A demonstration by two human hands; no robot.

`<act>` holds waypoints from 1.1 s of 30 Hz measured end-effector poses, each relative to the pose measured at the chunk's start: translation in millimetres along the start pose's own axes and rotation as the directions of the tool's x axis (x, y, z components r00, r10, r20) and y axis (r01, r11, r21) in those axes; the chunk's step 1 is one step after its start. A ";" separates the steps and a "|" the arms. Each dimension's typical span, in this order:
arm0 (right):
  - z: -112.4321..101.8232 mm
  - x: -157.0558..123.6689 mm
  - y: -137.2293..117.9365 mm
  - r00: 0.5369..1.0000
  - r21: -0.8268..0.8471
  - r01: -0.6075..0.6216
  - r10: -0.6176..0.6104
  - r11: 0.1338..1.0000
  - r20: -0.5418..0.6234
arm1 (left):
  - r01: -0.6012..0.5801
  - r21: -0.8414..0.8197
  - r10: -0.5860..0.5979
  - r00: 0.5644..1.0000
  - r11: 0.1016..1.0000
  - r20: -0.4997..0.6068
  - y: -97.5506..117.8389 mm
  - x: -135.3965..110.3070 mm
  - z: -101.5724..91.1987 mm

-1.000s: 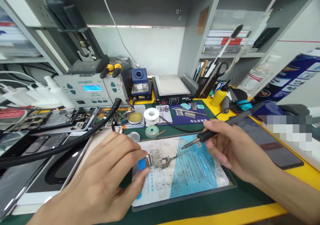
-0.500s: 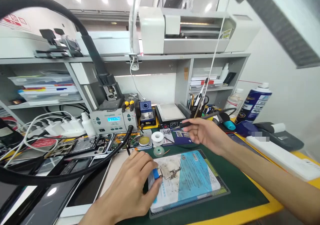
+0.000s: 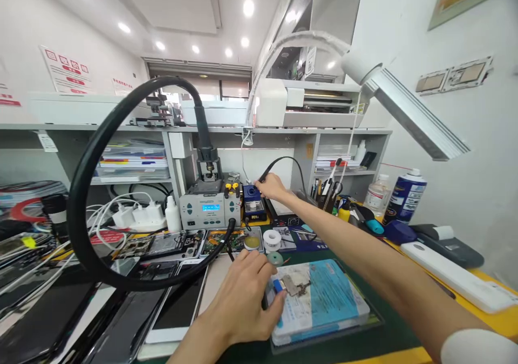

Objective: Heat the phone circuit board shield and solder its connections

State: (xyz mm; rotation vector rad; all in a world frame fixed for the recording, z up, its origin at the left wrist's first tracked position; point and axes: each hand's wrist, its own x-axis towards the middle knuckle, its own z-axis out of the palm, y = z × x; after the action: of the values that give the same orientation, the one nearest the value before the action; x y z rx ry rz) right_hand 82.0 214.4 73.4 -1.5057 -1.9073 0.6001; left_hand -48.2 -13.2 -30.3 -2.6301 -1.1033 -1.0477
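My left hand (image 3: pixel 251 296) pinches a small blue piece (image 3: pixel 278 286) between thumb and forefinger. The piece lies at the left of a blue-and-white flat case (image 3: pixel 335 294) and touches or adjoins a small silver metal part (image 3: pixel 292 283); whether they are joined is unclear. My right hand (image 3: pixel 275 187) is stretched out to the back, closed around a soldering iron (image 3: pixel 264 177) whose black cord arcs to the right. The iron is at the holder on the blue soldering station (image 3: pixel 253 207); its tip is hidden.
The grey hot-air station (image 3: pixel 210 208) stands left of the blue station, its thick black hose (image 3: pixel 76 191) looping forward. A solder spool (image 3: pixel 272 240) and a flux tin (image 3: pixel 251 242) lie near my left hand. Phones (image 3: pixel 178 304) cover the left. A spray can (image 3: pixel 404 197) stands right.
My right hand has carried the soldering iron from above the mat, back and left to the station's holder. My left hand keeps its pinch. The head view has tilted up.
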 end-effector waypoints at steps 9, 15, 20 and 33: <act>23.6 23.1 -2.4 1.000 -0.265 0.014 -0.015 0.964 -0.001 | 0.023 -0.018 -0.022 0.999 1.000 0.044 -2.0 -1.8 2.0; 25.8 27.6 -5.5 0.996 -0.312 0.013 0.015 0.950 0.085 | 0.064 -0.027 -0.061 0.993 0.998 0.100 -4.4 0.7 -2.4; 24.4 21.5 -4.7 0.984 -0.286 -0.010 0.061 0.958 0.169 | 0.083 -0.026 -0.079 0.989 0.996 0.127 -5.4 1.6 -5.8; 2.5 -44.4 -1.9 0.941 -0.192 -0.120 0.174 0.974 0.291 | 0.123 -0.003 -0.123 0.988 0.992 0.090 -21.2 3.3 -12.7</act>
State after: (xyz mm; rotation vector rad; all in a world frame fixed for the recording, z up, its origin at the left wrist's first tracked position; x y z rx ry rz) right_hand 85.7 170.9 64.3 -1.7622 -2.1371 0.7934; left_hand -67.6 0.0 -22.0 -2.6693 -1.2976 -0.9658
